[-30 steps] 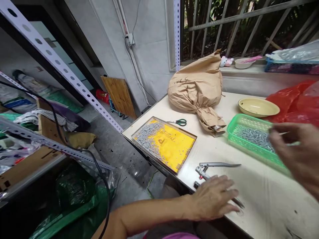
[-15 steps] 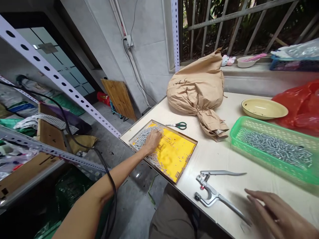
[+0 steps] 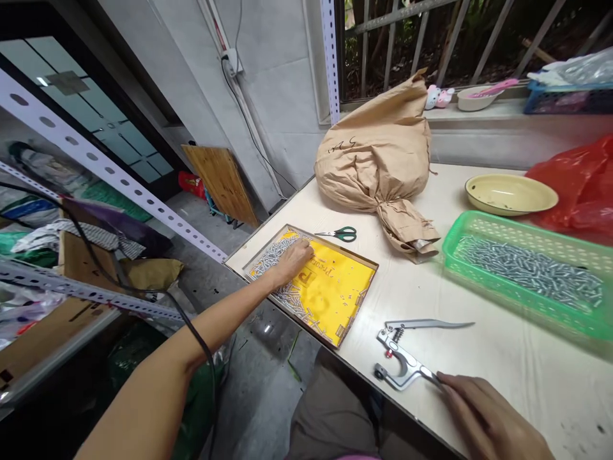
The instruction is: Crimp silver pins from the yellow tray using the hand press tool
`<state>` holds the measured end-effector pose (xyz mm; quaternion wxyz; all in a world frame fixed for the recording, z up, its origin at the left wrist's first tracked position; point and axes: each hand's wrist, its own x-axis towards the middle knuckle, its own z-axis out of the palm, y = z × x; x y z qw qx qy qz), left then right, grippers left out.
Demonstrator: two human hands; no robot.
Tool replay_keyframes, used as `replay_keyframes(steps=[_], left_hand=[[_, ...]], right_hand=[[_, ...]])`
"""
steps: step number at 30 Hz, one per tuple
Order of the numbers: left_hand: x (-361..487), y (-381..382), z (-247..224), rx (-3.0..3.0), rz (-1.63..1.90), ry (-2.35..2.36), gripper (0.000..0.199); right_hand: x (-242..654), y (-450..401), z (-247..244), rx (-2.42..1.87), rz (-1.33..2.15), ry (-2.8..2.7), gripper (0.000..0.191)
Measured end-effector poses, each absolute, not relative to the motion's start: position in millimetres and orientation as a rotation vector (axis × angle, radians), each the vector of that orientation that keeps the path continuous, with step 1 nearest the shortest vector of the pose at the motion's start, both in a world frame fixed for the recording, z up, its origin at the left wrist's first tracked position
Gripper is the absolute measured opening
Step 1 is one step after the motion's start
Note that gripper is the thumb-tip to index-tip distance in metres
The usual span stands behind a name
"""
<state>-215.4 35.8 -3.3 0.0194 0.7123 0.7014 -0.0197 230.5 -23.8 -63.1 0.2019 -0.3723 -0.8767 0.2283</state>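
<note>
A person's right hand (image 3: 493, 418) is resting over the lower handle of a silver metal plier-like hand tool (image 3: 413, 369) with a C-shaped head, which is lying on a pale, wood-grained worktop (image 3: 541, 358), near the front edge. The fingers are touching this handle, but the hand is hiding its far end, so how firmly they are gripping cannot be told. The tool's long axis is running from upper left to lower right: its head is pointing left, towards the tray, with the C's mouth facing left, while its two handles are spreading apart to the right, the upper one lying nearly level and the lower one slanting down under the hand. The left hand (image 3: 290, 260) is reaching into a shallow, brown-rimmed rectangular tray (image 3: 360, 305) with a bright yellow printed lining (image 3: 335, 287); its fingers are curling down among small silver metal pieces (image 3: 290, 297), and whether they are pinching any cannot be seen. The tray's long axis is also slanting from upper left to lower right. Green-handled scissors (image 3: 345, 234) are lying just behind it, blades pointing left. A translucent green plastic basket (image 3: 517, 299) is holding slim silver pins (image 3: 527, 268) on the right.
</note>
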Motion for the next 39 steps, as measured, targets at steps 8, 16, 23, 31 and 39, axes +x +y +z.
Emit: replay_keyframes(steps=[8, 16, 23, 31, 39], left_hand=[[-207, 42, 8, 2.265, -0.062, 2.098, 0.018], [-147, 18, 18, 2.122, 0.179, 2.175, 0.013], [-92, -14, 14, 2.340, -0.041, 2.032, 0.015], [-119, -12, 6, 2.216, -0.335, 2.099, 0.023], [-116, -12, 6, 2.315, -0.325, 1.952, 0.026]], right_hand=[[207, -34, -32, -1.296, 0.597, -2.469, 0.031], [200, -32, -33, -1.405, 0.463, -2.500, 0.031], [200, -33, -39, -1.365, 0.307, -2.493, 0.028], [204, -36, -46, -1.347, 0.303, -2.456, 0.026], [203, -36, -46, -1.338, 0.293, -2.444, 0.026]])
